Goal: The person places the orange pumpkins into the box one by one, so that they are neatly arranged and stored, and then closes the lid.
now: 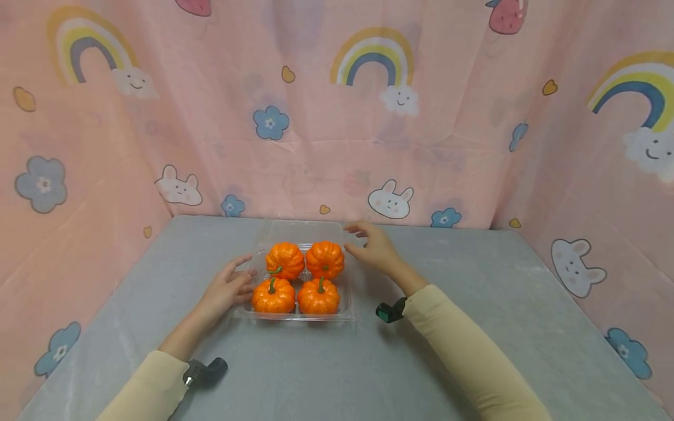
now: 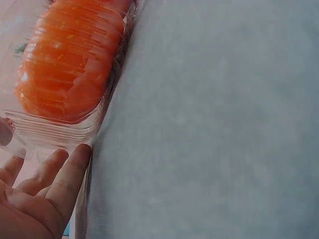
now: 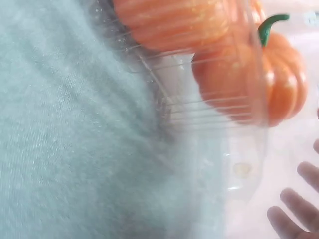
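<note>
Several small orange pumpkins with green stems, one of them the front right pumpkin [image 1: 318,297], sit in two rows in a clear plastic box [image 1: 342,317]. The box's clear lid [image 1: 302,231] is raised or folded back at the far side. My left hand [image 1: 223,289] is at the box's left side, its fingertips against the ribbed wall in the left wrist view. Beyond the back right corner, my right hand [image 1: 376,248] hovers beside the lid, fingers spread and loosely bent. Nothing shows between its fingers in the right wrist view.
The box rests on a grey cloth-covered table [image 1: 295,374]. A pink patterned curtain [image 1: 316,146] encloses the back and both sides. Dark wrist cameras, such as the right one [image 1: 391,311], stick out from both wrists.
</note>
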{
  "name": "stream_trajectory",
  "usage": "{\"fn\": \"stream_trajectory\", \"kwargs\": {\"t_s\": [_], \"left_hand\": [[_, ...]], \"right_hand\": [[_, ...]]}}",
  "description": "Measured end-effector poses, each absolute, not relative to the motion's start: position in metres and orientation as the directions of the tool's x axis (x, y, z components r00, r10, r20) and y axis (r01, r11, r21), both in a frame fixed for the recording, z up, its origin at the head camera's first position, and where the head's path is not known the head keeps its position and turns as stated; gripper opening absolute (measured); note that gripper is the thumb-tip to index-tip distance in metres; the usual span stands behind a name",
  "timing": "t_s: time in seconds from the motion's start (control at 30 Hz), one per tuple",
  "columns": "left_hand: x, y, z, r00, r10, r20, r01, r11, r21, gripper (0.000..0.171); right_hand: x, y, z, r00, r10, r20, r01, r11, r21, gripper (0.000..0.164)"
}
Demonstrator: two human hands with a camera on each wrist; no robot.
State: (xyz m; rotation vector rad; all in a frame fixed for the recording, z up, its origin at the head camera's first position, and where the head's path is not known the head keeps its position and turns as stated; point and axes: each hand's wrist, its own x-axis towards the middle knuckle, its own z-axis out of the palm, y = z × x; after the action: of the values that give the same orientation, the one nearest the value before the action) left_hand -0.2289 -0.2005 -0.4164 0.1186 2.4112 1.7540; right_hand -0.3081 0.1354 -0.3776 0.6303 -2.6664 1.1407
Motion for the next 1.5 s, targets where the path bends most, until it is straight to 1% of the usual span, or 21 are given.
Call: {"fn": "stream_trajectory", "kwargs": {"t_s": [0.1, 0.17, 0.37, 0.53, 1.0, 1.5], "left_hand": [[-0.229, -0.2, -0.416, -0.985, 0.153, -0.077, -0.025, 0.311, 0.95, 0.055], [-0.229, -0.2, -0.416, -0.985, 0.154, -0.074, -0.022, 0.31, 0.951, 0.055], [-0.229, -0.2, -0.416, -0.985, 0.156, -0.075, -0.025, 0.301, 0.953, 0.055], [-0.228, -0.2, -0.416, -0.985, 0.155, -0.079, -0.029, 0.303, 0.953, 0.055], [-0.229, -0.2, -0.419, -0.986, 0.147, -0.073, -0.027, 0.295, 0.955, 0.055], [-0.23, -0.199, -0.419, -0.988, 0.124, -0.088, -0.046, 0.311, 0.949, 0.053]], "right_hand": [[-0.314, 0.138, -0.386, -0.923, -0.256, 0.286, -0.384, 0.574, -0.723, 0.038], [-0.317, 0.139, -0.391, -0.937, -0.225, 0.266, -0.348, 0.564, -0.749, 0.039], [-0.324, 0.142, -0.404, -0.955, -0.177, 0.236, -0.295, 0.551, -0.78, 0.041], [-0.329, 0.142, -0.413, -0.97, -0.16, 0.181, -0.24, 0.554, -0.797, 0.043], [-0.326, 0.137, -0.416, -0.973, -0.181, 0.141, -0.216, 0.512, -0.831, 0.044], [-0.326, 0.135, -0.417, -0.973, -0.198, 0.119, -0.205, 0.508, -0.837, 0.044]]}}
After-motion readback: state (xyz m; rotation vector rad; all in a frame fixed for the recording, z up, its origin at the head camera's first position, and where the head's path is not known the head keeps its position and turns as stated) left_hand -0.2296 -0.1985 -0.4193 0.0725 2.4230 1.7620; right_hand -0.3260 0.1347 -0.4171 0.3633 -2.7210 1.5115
